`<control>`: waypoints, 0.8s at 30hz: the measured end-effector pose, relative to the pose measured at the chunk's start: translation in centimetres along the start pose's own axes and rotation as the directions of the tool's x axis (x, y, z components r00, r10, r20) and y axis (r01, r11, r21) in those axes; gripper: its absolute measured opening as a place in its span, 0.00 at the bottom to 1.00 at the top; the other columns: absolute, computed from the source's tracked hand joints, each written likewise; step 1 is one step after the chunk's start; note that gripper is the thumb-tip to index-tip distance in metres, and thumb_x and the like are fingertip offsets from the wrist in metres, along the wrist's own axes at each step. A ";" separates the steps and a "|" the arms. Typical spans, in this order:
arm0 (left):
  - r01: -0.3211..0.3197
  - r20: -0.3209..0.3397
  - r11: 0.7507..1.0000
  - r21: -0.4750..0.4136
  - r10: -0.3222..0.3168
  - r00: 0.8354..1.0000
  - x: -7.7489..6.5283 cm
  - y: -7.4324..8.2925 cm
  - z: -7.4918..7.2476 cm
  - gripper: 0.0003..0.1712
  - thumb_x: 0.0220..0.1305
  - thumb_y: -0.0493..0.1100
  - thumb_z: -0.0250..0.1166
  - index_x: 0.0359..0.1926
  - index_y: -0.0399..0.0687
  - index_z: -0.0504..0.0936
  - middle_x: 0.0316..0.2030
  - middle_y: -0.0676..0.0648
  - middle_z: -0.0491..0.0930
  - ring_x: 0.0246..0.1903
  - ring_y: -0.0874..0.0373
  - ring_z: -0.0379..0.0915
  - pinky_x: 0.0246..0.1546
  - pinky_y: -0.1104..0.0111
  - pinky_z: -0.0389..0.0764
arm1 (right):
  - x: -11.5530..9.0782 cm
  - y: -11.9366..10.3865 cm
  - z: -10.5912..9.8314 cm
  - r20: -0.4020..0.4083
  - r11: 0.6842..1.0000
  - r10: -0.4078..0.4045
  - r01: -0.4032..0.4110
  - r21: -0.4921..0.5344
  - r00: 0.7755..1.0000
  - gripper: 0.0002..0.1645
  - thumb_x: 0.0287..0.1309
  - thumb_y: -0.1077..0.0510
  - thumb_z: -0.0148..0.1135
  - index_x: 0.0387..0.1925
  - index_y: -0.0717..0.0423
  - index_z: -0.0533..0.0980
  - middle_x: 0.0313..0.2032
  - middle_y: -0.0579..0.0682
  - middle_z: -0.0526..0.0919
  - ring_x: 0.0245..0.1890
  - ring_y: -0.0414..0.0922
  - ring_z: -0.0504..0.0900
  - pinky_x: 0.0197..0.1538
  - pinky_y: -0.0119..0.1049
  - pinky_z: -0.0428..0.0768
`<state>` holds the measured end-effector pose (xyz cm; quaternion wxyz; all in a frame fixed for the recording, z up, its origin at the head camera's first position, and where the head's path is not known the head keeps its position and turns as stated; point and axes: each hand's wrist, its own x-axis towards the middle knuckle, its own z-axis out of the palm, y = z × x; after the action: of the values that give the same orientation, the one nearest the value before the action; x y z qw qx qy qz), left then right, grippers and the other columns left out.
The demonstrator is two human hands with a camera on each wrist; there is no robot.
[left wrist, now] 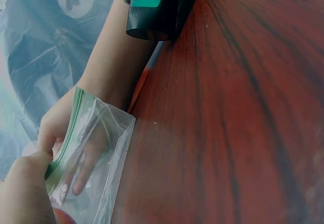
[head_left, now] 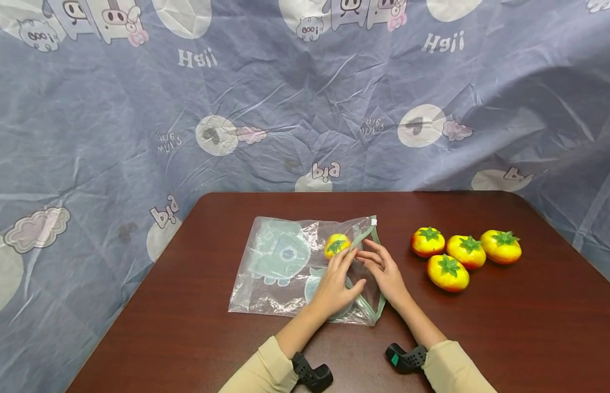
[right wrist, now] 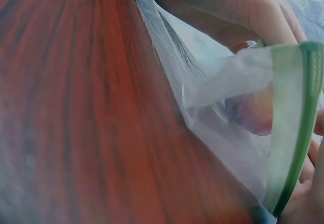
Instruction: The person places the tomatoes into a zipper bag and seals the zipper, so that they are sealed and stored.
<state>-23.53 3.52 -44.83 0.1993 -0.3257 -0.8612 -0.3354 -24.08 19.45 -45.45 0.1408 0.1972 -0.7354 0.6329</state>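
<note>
A clear zip bag with a green-edged mouth and pale blue cartoon prints lies flat on the table, mouth to the right. Inside, near the mouth, is one yellow-red persimmon with a green leafy top. My left hand holds the upper edge of the mouth, raising it off the lower layer. The right hand is at the opening with loosely bent fingers and holds nothing. Through the plastic in the left wrist view, a finger of the right hand shows behind the bag's green strip.
Several more persimmons sit in a group to the right of the bag. The dark red-brown table ends at a back edge before a grey-blue printed cloth. Black cameras are strapped to both wrists.
</note>
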 end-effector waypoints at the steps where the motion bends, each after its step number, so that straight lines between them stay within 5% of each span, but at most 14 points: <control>1: 0.008 0.005 1.000 0.001 -0.008 1.000 0.0 0.0 0.0 0.39 0.54 0.49 0.61 0.66 0.47 0.58 0.62 0.43 0.62 0.60 0.49 0.62 0.55 0.59 0.71 | 0.0 0.0 0.0 -0.015 1.000 -0.004 0.004 0.005 1.000 0.26 0.62 0.66 0.47 0.61 0.68 0.59 0.46 0.65 0.78 0.45 0.30 0.78 0.48 0.20 0.73; 4: 0.026 0.016 1.000 0.006 -0.026 1.000 0.0 0.0 0.1 0.39 0.54 0.49 0.60 0.67 0.49 0.58 0.62 0.44 0.62 0.60 0.50 0.62 0.54 0.58 0.71 | 0.1 -0.3 0.0 -0.065 0.999 -0.009 0.011 0.031 0.998 0.23 0.62 0.66 0.47 0.58 0.71 0.62 0.43 0.68 0.79 0.42 0.31 0.80 0.46 0.23 0.76; 9: 0.039 0.029 0.999 -0.011 -0.039 0.999 0.1 -0.2 0.2 0.39 0.54 0.48 0.59 0.67 0.50 0.58 0.62 0.45 0.62 0.60 0.51 0.61 0.54 0.58 0.71 | 0.5 -0.7 -0.3 -0.111 0.997 -0.013 0.021 0.068 0.994 0.19 0.62 0.66 0.46 0.51 0.77 0.65 0.37 0.46 0.84 0.37 0.36 0.83 0.42 0.26 0.79; 17: 0.034 0.046 0.999 0.013 -0.034 0.998 0.0 -0.1 0.1 0.38 0.54 0.49 0.59 0.66 0.50 0.59 0.62 0.45 0.63 0.60 0.53 0.62 0.52 0.60 0.73 | 0.6 -3.6 -1.0 -0.225 0.989 -0.106 0.080 -0.123 0.969 0.11 0.55 0.74 0.50 0.40 0.74 0.75 0.33 0.70 0.80 0.28 0.36 0.82 0.35 0.24 0.79; 24: 0.035 0.047 0.999 0.007 -0.036 0.998 0.0 0.0 0.1 0.38 0.53 0.49 0.59 0.66 0.49 0.60 0.61 0.46 0.63 0.60 0.54 0.62 0.52 0.60 0.73 | 1.1 -3.6 -3.6 -0.262 0.855 -0.375 0.222 -0.469 0.889 0.10 0.49 0.76 0.53 0.30 0.66 0.79 0.26 0.61 0.82 0.23 0.31 0.79 0.32 0.13 0.72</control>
<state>-23.53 3.57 -44.92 0.1742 -0.3175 -0.8724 -0.3283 -23.51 22.40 -41.26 0.4047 0.1612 -0.7791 0.4508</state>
